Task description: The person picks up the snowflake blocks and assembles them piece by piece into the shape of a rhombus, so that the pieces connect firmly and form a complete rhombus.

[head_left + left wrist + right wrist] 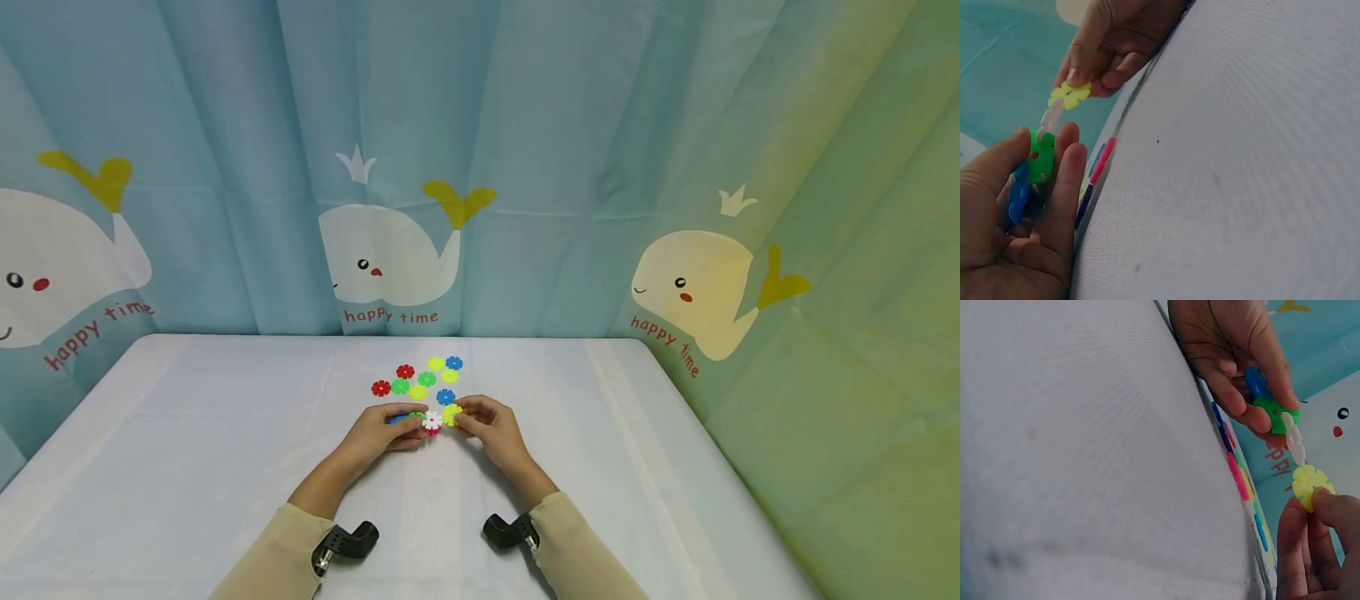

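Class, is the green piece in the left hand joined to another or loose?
Joined: the left-wrist view shows the white piece slotted edge-on into the green piece.

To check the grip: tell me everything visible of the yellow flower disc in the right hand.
The plastic-looking yellow flower disc has a notched, petalled rim and a central opening. The right hand pinches it between thumb and fingers above the table, its edge by the white flower disc; whether they interlock is unclear.

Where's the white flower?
In the head view, left of centre, the white flower is between the green flower in the left hand and the yellow flower in the right hand.
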The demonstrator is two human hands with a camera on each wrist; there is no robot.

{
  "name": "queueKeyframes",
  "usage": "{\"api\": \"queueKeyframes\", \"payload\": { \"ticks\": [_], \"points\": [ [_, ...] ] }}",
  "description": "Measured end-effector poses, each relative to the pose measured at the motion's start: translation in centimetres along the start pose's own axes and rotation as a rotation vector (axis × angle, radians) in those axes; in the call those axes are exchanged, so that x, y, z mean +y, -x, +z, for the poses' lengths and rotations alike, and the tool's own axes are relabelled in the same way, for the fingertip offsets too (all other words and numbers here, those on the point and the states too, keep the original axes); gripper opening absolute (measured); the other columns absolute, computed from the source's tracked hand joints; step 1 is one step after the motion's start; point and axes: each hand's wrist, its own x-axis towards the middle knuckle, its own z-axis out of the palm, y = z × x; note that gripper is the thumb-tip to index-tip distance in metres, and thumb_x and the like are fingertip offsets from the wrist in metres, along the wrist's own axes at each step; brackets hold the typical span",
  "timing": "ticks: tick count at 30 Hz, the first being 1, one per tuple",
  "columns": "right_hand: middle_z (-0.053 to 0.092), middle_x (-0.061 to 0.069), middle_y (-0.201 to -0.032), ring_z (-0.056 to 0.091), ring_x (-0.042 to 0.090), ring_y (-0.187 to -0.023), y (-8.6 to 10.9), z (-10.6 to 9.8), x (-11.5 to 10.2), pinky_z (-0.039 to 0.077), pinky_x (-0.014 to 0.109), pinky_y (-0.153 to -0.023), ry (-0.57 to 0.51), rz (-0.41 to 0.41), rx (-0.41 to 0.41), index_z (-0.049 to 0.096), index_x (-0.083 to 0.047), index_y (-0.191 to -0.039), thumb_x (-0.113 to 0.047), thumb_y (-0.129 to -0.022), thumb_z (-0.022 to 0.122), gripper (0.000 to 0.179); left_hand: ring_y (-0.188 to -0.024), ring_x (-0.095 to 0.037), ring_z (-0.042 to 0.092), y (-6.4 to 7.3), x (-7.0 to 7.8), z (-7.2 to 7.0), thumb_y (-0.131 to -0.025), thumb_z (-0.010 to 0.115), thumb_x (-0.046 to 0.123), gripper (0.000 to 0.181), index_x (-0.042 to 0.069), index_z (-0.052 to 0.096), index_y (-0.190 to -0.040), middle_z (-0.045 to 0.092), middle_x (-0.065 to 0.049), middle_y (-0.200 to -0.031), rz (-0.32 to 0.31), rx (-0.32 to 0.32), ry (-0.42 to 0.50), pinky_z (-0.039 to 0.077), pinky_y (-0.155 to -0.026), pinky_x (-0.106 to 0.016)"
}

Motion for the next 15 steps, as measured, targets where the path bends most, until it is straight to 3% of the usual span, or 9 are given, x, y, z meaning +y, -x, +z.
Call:
{"api": "queueKeyframes", "payload": {
  "ticks": [7,12,15],
  "points": [
    [0.065,0.023,-0.095,0.066,0.007,-0.078,0.28,0.04,0.00,0.059,0.026,-0.074,0.012,-0.037,-0.002,0.065,0.010,-0.114,-0.003,-0.091,0.068,0.027,-0.090,-0.019,0.072,0.05,0.10,0.10,-0.096,0.063,0.013,0.035,-0.003,0.062,-0.128,0.072,-0.014,-0.103,-0.011,0.017,0.007,0.059,-0.081,-0.032],
    [0.065,0.026,-0.097,0.067,0.009,-0.078,0.25,0.01,-0.06,0.060,0.029,-0.074,0.001,-0.021,-0.014,0.063,0.013,-0.114,0.002,-0.091,0.066,0.026,-0.089,-0.017,0.072,0.16,0.20,0.05,-0.097,0.063,0.015,0.037,-0.004,0.061,-0.129,0.072,-0.015,-0.106,-0.010,0.022,0.013,0.059,-0.082,-0.030],
    [0.066,0.022,-0.095,0.066,0.008,-0.077,0.28,0.05,-0.06,0.059,0.028,-0.074,-0.003,-0.024,-0.020,0.063,0.013,-0.113,0.003,-0.090,0.067,0.026,-0.087,-0.016,0.072,0.18,0.23,0.16,-0.097,0.064,0.016,0.037,-0.004,0.062,-0.128,0.072,-0.014,-0.104,-0.017,0.041,0.001,0.059,-0.081,-0.029]
  ]
}}
